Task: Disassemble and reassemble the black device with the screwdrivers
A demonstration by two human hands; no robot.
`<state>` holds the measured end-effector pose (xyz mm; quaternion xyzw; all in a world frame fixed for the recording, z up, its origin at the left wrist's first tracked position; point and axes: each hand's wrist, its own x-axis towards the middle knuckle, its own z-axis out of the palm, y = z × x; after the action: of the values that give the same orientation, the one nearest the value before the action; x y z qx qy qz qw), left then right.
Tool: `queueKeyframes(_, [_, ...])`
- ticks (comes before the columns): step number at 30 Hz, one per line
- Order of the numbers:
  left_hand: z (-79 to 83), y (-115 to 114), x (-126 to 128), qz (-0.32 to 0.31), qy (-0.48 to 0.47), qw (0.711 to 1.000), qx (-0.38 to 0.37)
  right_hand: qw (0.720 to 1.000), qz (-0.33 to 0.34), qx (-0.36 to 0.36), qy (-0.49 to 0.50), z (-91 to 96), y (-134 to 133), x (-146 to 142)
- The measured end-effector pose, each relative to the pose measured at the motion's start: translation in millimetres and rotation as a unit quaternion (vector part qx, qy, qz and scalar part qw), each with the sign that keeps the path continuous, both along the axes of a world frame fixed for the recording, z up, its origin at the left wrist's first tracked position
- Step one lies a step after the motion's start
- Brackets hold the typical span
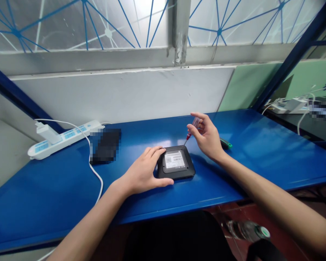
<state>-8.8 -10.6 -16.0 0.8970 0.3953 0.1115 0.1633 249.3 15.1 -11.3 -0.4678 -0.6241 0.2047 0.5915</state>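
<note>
Glossy blue table (260,145), smooth and hard, mirroring the window light. Behind it, a matt white wall, a pale green panel and frosted panes crossed by thin blue lines.

Head view, centre, near the front edge: black device (175,162), a flat rounded square of matt plastic, lying on the table with a white rectangular label on top.

Left hand (143,172) spread open and palm down, fingers laid over the device's left edge, thumb along its front corner. Presses on it without gripping.

Right hand (206,136) raised just behind the device, thumb and fingertips pinched round a slim screwdriver (191,130). Clear handle, red collar, thin metal shaft slanting down to the device's far right corner.

Just behind that hand, partly hidden: dark tool with a green end (227,145), flat on the table.

Far left: long white power strip (62,139) with a boxy plug seated in it, and a soft white cable (96,177) curving over the front edge.

Below the table, right: clear plastic bottle (247,230), lying on its side.
</note>
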Motion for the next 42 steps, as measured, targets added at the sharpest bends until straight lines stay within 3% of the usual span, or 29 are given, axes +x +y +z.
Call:
queueKeyframes(8, [-1.1, -0.1, 0.0, 0.003, 0.014, 1.000, 0.004, 0.996, 0.067, 0.023, 0.053, -5.7, 5.1, 0.9])
queueKeyframes(13, [-1.2, 0.5, 0.7, 0.005, 0.013, 1.000, 0.003, 0.995, 0.051, 0.026, 0.079, -6.4, 7.8, 1.0])
queueKeyframes(18, [-0.6, -0.2, 0.0, 0.007, 0.015, 1.000, -0.001, 0.999, 0.023, 0.019, 0.032, -4.3, 7.8, 4.4])
queueKeyframes(34, [0.8, -0.4, 0.7, 0.008, 0.005, 1.000, -0.004, 0.999, 0.043, 0.007, -0.008, -5.2, 4.5, 3.3])
queueKeyframes(42, [1.6, 0.0, 0.8, 0.008, 0.021, 1.000, -0.004, 0.992, 0.088, 0.001, 0.091, -1.7, 5.9, 2.6])
